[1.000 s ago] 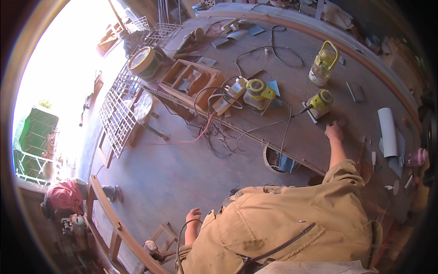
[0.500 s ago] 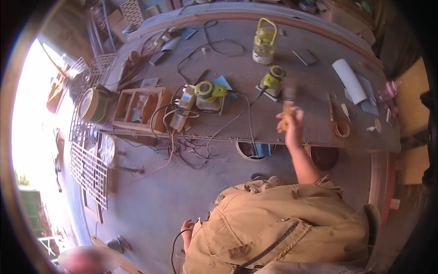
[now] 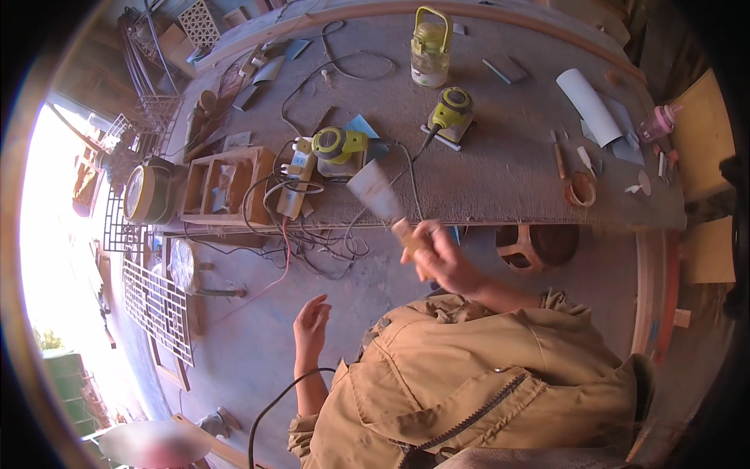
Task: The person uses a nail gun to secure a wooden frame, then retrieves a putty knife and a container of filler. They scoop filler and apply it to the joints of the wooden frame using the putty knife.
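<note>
**Scraper lifted at the bench**

Cluttered workbench [image 3: 500, 168] holds sanders and cords. Right hand [image 3: 441, 258] grips a scraper [image 3: 383, 199] by its handle, blade raised over the bench edge. Left hand [image 3: 311, 324] hangs loose, empty. Next likely calls for setting blade to a surface.
</note>
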`<move>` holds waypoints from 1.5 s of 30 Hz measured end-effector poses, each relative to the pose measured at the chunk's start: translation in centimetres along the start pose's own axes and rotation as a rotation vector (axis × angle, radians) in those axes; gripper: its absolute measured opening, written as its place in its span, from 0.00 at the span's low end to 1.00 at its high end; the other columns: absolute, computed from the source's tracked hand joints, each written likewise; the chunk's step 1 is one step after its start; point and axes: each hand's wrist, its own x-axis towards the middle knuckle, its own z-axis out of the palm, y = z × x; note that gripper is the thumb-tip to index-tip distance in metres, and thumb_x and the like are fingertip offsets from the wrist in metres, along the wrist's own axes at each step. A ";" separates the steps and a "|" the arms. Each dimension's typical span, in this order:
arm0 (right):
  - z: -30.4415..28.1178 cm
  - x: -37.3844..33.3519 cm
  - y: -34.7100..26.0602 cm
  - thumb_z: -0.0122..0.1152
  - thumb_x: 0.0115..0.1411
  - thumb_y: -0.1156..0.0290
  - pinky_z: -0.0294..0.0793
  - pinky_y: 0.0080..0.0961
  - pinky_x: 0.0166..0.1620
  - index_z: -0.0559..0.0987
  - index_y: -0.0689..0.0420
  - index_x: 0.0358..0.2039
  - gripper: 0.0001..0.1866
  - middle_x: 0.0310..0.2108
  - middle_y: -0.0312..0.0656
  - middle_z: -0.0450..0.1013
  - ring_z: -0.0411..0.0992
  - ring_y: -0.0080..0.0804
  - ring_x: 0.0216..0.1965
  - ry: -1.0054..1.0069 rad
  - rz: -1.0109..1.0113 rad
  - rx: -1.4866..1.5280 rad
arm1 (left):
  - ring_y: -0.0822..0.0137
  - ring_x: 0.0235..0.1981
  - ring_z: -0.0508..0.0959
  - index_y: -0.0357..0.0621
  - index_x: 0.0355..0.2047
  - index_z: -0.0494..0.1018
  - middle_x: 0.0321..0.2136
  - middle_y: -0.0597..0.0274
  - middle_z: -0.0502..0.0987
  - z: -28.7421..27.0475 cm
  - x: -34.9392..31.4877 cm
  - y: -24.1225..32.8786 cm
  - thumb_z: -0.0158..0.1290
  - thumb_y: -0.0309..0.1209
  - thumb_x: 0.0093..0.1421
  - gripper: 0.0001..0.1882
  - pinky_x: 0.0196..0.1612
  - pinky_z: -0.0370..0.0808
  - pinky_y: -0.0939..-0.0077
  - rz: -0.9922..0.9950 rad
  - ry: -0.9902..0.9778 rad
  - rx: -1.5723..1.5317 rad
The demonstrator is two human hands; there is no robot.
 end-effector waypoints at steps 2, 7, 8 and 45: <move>1.4 -0.2 0.5 0.44 0.59 0.75 0.69 0.25 0.27 0.58 0.56 0.44 0.13 0.30 0.45 0.70 0.70 0.28 0.24 -0.101 0.010 -0.199 | 0.78 0.33 0.71 0.35 0.44 0.70 0.31 0.65 0.75 1.5 0.1 3.1 0.47 0.28 0.59 0.14 0.37 0.68 0.83 -0.006 -0.117 -0.159; 3.9 -0.6 1.4 0.50 0.55 0.76 0.71 0.35 0.31 0.62 0.56 0.46 0.18 0.30 0.46 0.71 0.72 0.47 0.29 -0.207 -0.177 -0.622 | 0.74 0.35 0.70 0.35 0.50 0.64 0.36 0.63 0.74 5.1 -1.0 5.7 0.43 0.34 0.63 0.19 0.42 0.68 0.79 0.015 -0.387 -0.298; 3.9 -0.5 1.7 0.51 0.54 0.75 0.71 0.35 0.32 0.62 0.56 0.48 0.20 0.31 0.45 0.71 0.72 0.47 0.30 -0.226 -0.195 -0.721 | 0.73 0.36 0.70 0.36 0.53 0.62 0.39 0.62 0.72 5.7 -1.1 5.9 0.41 0.37 0.63 0.22 0.44 0.67 0.77 0.020 -0.396 -0.327; 1.5 3.1 6.7 0.51 0.54 0.67 0.71 0.32 0.37 0.76 0.56 0.36 0.11 0.32 0.41 0.73 0.72 0.40 0.34 -0.907 -0.067 -0.706 | 0.73 0.17 0.68 0.42 0.34 0.67 0.24 0.65 0.70 -1.1 -8.3 2.7 0.43 0.42 0.62 0.15 0.19 0.67 0.80 -0.190 0.411 -0.717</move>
